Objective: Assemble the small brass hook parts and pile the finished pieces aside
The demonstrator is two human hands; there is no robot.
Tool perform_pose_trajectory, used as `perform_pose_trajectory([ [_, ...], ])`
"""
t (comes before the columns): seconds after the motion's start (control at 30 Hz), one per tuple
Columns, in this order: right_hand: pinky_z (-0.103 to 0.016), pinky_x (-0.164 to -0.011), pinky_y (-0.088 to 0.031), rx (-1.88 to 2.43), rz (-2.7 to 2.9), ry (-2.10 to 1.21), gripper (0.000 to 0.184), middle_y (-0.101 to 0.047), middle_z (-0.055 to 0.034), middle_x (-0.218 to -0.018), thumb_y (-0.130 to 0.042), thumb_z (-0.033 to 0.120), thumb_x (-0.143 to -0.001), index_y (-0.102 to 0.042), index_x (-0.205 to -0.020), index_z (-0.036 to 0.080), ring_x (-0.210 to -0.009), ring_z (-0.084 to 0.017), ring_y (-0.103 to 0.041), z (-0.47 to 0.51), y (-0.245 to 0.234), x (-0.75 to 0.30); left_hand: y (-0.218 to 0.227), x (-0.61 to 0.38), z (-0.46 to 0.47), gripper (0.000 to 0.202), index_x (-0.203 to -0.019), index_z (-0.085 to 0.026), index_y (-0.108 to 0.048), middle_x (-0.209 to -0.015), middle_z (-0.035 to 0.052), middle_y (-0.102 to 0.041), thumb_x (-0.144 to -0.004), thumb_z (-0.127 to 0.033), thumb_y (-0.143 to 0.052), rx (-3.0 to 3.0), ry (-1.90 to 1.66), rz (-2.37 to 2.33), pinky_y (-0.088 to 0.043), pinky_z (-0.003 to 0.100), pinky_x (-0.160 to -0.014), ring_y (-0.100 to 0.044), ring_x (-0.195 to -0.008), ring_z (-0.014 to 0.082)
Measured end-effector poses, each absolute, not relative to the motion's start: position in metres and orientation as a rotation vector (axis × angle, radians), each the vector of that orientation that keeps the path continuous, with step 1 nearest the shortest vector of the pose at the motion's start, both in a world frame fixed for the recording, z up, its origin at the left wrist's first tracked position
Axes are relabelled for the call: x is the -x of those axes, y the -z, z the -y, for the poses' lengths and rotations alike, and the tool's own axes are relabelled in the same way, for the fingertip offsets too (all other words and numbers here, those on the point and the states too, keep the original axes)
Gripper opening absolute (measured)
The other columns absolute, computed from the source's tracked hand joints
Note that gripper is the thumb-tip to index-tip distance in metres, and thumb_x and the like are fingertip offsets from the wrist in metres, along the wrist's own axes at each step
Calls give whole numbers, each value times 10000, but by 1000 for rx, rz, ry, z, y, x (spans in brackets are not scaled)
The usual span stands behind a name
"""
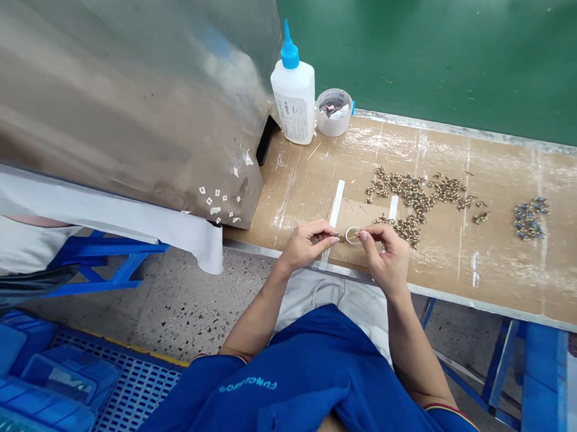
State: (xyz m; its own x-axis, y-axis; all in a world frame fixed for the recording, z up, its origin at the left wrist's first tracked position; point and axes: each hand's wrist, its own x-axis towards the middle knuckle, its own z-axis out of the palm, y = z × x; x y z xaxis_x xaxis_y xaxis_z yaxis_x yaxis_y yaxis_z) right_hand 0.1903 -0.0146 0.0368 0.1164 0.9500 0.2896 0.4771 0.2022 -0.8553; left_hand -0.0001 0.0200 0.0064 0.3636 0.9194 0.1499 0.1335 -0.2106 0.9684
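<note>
My left hand (309, 242) is closed in a pinch on a tiny dark metal part at the bench's near edge. My right hand (386, 254) pinches a thin stick whose tip meets that part, just beside a small pale ring (352, 233) between the two hands. Which hand holds the ring I cannot tell. A spread of small brass-coloured parts (412, 194) lies on the brown bench top (501, 255) just beyond my right hand. A white strip (334, 212) lies on the bench behind my left hand.
A white glue bottle with a blue nozzle (294, 96) and a small round tub (334, 112) stand at the back. A little heap of bluish parts (529, 218) lies to the right. A large metal box (125, 82) stands left; blue crates (39, 377) sit on the floor.
</note>
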Motion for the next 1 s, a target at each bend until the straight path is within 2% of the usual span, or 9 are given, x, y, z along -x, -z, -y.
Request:
perform_pose_trajectory([
  [0.2, -305, -623, -545, 1462, 1506, -621, 270, -739, -34, -744, -596, 447, -950, -682, -819, 227, -645, -177, -668, 15, -34, -189, -7, 0, -19, 234, -801, -157, -714, -742, 33, -668, -891, -373, -689, -1610, -966, -978, -442, 237, -618, -558, -647, 120],
  [0.6, -296, -621, -537, 1427, 1503, -614, 232, -732, -23, -739, -605, 404, -950, -677, -819, 226, -638, -168, -660, 16, -35, -190, -5, 0, -19, 245, -804, -154, -712, -743, 35, -663, -887, -382, -686, -1591, -975, -984, -429, 238, -608, -548, -643, 119],
  [1.0, -309, -618, -540, 1434, 1511, -607, 277, -728, -29, -741, -593, 456, -956, -688, -817, 237, -650, -178, -657, 16, -36, -190, -8, -1, -19, 298, -780, -155, -701, -741, 39, -662, -872, -437, -696, -1551, -962, -1004, -437, 243, -611, -557, -652, 124],
])
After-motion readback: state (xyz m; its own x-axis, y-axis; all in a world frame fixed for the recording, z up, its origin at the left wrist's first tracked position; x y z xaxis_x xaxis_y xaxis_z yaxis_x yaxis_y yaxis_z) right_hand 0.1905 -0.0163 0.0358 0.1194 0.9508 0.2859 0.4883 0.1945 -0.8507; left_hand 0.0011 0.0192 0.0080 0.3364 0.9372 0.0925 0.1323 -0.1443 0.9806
